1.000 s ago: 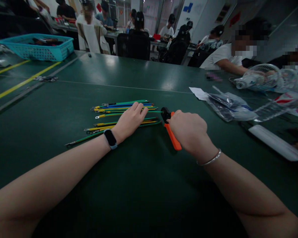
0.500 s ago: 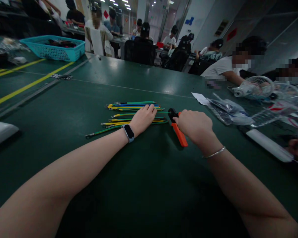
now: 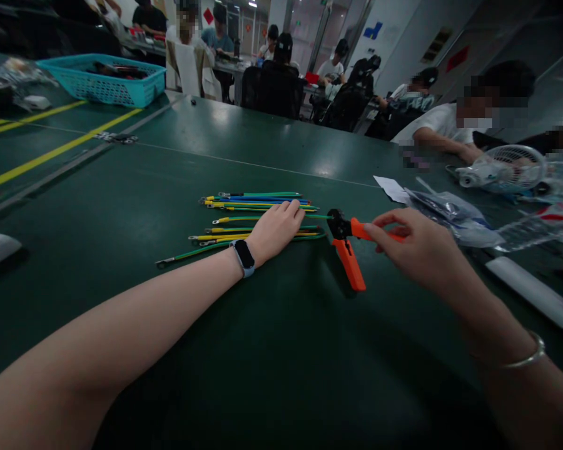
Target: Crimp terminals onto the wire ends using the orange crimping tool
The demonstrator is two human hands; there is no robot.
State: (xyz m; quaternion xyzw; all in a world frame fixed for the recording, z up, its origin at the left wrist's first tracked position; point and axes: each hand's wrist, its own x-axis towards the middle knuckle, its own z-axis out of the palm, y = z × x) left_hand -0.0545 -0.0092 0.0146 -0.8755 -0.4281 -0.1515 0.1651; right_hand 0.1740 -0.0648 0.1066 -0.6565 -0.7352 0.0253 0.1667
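Note:
My left hand (image 3: 278, 230), wearing a watch, is closed over a green-and-yellow wire (image 3: 237, 219) with a ring lug on its left end. That wire's right end reaches the jaws of orange-handled crimping pliers (image 3: 349, 265). The pliers' handles are spread apart; one points toward me, the other to the right. My right hand (image 3: 415, 240), with a bangle on the wrist, pinches the right-hand handle. Around my left hand lie several more lugged wires (image 3: 258, 200) in green, yellow and blue. My left fingertips partly cover them, so the exact hold is hidden.
A blue basket (image 3: 103, 81) with dark items stands at the far left. On the right are a paper slip (image 3: 391, 189), clear plastic bags (image 3: 445, 212), a white fan (image 3: 507, 169) and a long white object (image 3: 535, 292). Several people sit at tables beyond.
The pliers' handles have opened from nearly together to wide apart. My right hand has moved right with one handle, from a fist to a finger pinch. My left hand stays on the wire.

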